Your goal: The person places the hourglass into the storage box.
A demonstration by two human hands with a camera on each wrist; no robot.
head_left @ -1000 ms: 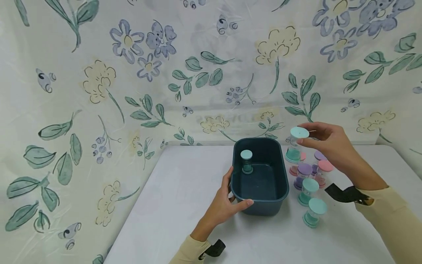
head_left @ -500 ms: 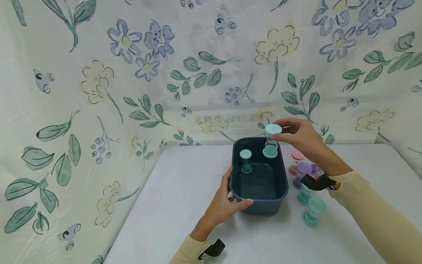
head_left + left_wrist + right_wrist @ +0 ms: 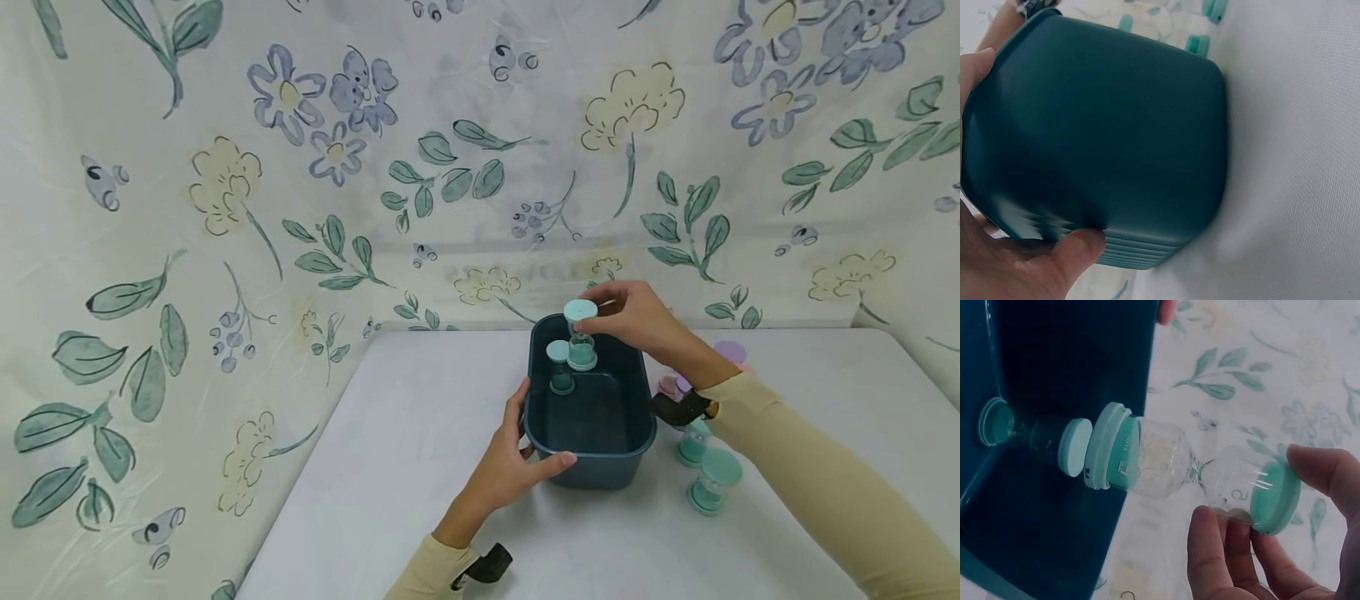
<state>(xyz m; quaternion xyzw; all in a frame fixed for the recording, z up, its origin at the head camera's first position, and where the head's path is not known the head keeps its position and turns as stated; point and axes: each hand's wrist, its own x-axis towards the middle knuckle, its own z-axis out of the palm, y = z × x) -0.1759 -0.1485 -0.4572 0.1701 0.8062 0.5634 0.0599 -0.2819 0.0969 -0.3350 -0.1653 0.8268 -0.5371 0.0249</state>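
My right hand point(image 3: 636, 318) pinches an hourglass point(image 3: 581, 312) with mint-green caps by its top cap, holding it upright over the back of a dark blue plastic bin point(image 3: 600, 473). In the right wrist view, the "5" on the hourglass glass point(image 3: 1163, 456) shows, and the thumb and fingers point(image 3: 1207, 550) are around one cap. Inside the bin stands another mint-green hourglass point(image 3: 560, 387), just left of the held one. My left hand point(image 3: 501, 468) grips the bin's front left corner, thumb on the rim. The left wrist view shows its thumb point(image 3: 1082, 247) against the bin wall point(image 3: 1104, 137).
Right of the bin, two mint-green hourglasses point(image 3: 715, 482) stand on the white table point(image 3: 405, 433). Behind them are purple point(image 3: 730, 351) and pink ones, partly hidden by my right forearm. A floral cloth point(image 3: 450, 217) hangs behind the table.
My right hand has carried the mint-green hourglass leftward from the group on the table to over the bin, then lower, beside the one inside. My left hand stays put.
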